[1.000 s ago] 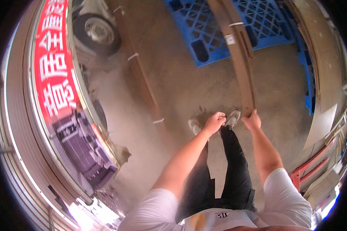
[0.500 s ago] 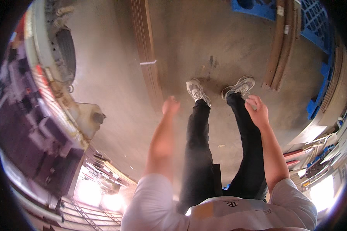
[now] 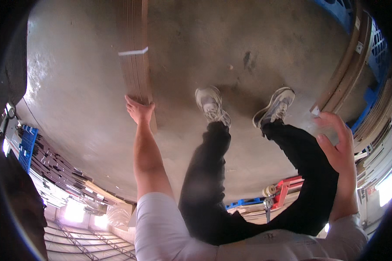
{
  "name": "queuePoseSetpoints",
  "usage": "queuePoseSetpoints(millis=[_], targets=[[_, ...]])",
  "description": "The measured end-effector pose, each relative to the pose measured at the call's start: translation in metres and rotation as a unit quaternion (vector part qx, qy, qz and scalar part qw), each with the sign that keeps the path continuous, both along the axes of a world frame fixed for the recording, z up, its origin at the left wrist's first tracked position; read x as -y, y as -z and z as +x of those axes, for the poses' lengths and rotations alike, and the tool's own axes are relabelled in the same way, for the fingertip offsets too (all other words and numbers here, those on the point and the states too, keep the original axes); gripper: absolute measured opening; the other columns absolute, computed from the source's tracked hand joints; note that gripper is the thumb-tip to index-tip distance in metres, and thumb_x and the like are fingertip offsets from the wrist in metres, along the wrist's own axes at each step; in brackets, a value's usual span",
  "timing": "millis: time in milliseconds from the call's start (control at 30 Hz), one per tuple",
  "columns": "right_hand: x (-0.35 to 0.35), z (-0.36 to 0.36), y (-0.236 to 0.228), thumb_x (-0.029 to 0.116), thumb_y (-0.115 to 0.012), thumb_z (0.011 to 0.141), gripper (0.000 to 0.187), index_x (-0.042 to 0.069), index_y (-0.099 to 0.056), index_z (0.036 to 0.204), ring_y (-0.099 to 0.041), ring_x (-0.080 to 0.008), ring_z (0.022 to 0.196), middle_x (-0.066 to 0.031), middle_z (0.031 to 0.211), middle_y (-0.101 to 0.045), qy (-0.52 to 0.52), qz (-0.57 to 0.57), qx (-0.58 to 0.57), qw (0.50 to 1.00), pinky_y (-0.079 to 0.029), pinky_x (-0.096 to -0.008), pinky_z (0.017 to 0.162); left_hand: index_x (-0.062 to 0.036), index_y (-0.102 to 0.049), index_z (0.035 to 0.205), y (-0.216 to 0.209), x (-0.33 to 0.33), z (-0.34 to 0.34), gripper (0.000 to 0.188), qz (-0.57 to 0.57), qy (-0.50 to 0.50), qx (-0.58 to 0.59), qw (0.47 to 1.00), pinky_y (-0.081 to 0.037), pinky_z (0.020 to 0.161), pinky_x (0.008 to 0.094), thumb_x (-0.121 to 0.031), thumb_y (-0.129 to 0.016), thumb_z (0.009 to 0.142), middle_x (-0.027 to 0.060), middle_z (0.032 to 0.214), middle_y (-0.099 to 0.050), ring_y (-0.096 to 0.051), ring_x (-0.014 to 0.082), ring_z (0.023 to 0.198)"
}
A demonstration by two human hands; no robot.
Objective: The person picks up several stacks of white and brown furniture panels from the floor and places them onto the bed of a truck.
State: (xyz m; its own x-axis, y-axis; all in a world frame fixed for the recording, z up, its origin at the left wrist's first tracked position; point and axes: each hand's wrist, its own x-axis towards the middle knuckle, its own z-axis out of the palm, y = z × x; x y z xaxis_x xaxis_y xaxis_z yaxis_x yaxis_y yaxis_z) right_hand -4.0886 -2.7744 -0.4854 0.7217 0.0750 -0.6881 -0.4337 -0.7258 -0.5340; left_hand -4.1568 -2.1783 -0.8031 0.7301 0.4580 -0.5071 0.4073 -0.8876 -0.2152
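Note:
To the left on the floor lies a long, narrow bundle of brown boards (image 3: pixel 133 71), bound by a white strap (image 3: pixel 133 51). My left hand (image 3: pixel 139 111) is on its near end, thumb at the right edge and fingers at the left, closed around it. Part of the bundle's end shows past my wrist. At the right, a second pair of long brown boards (image 3: pixel 342 74) carries white labels. My right hand (image 3: pixel 337 141) is beside their near end with its thumb and fingers apart; whether the fingertips touch the boards I cannot tell.
My shoes (image 3: pixel 211 104) stand on the concrete floor between the two sets of boards, my knees bent outward. Blue pallets (image 3: pixel 379 48) lie at the far right, with stacked brown strips (image 3: pixel 379 111) beside them. Behind me is a red metal frame (image 3: pixel 285 191).
I have bent lower. My left hand has moved left onto the bundle and closed on its end. My right hand has moved right toward the other boards. The machine at left has left view.

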Motion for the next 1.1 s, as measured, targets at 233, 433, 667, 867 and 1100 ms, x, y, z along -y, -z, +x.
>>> queuePoseSetpoints(millis=[233,433,667,867,1100], targets=[[-0.029,-0.022,-0.003,0.021,-0.074,0.085,0.040,0.005,-0.064,0.121,-0.072,-0.0226,0.099,-0.0094,0.109,-0.075,-0.033,0.111,-0.056,0.992,-0.056,-0.0348,0.088,-0.0101,-0.017,0.156,-0.078,0.064,-0.022,0.120,-0.033,-0.020,0.023,0.999,-0.038,0.111,0.0457,-0.034,-0.085,0.061,0.0184,0.137,-0.046,-0.044,0.0365,0.130],[-0.073,-0.105,0.002,0.040,-0.070,0.092,0.051,0.007,-0.060,0.129,-0.068,-0.0224,0.114,-0.0102,0.125,-0.070,0.076,0.177,-0.126,0.973,-0.052,-0.0371,0.098,-0.0087,-0.017,0.157,-0.253,0.163,-0.035,0.121,-0.099,-0.054,0.004,0.994,-0.035,0.112,0.0471,-0.032,-0.085,0.060,0.0206,0.137,-0.046,-0.044,0.0379,0.130],[-0.158,-0.184,-0.085,0.050,-0.052,0.103,0.058,0.005,-0.058,0.139,-0.054,-0.0210,0.127,-0.0066,0.139,-0.058,0.369,0.444,-0.349,0.738,-0.036,-0.0360,0.112,-0.0048,-0.019,0.157,-0.491,0.292,-0.028,0.123,-0.198,-0.121,0.009,0.973,-0.038,0.112,0.0492,-0.036,-0.090,0.061,0.0227,0.144,-0.041,-0.041,0.0398,0.134],[-0.109,-0.216,-0.213,0.056,-0.053,0.099,0.070,0.006,-0.045,0.149,-0.051,-0.0256,0.131,-0.0088,0.144,-0.055,0.524,0.491,-0.303,0.626,-0.037,-0.0435,0.113,-0.0043,-0.026,0.152,-0.605,0.377,-0.049,0.119,-0.273,-0.038,0.075,0.958,-0.042,0.105,0.0499,-0.045,-0.091,0.062,0.0209,0.134,-0.046,-0.044,0.0416,0.126],[0.078,-0.197,-0.312,0.038,-0.074,0.087,0.077,0.003,-0.045,0.149,-0.054,-0.0284,0.128,-0.0132,0.138,-0.059,0.514,0.343,-0.260,0.742,-0.038,-0.0447,0.110,0.0038,-0.041,0.144,-0.619,0.440,-0.034,0.068,-0.639,-0.078,-0.114,0.757,-0.053,0.083,0.0325,-0.042,-0.065,0.099,0.0123,0.115,-0.062,-0.064,0.0184,0.098]])
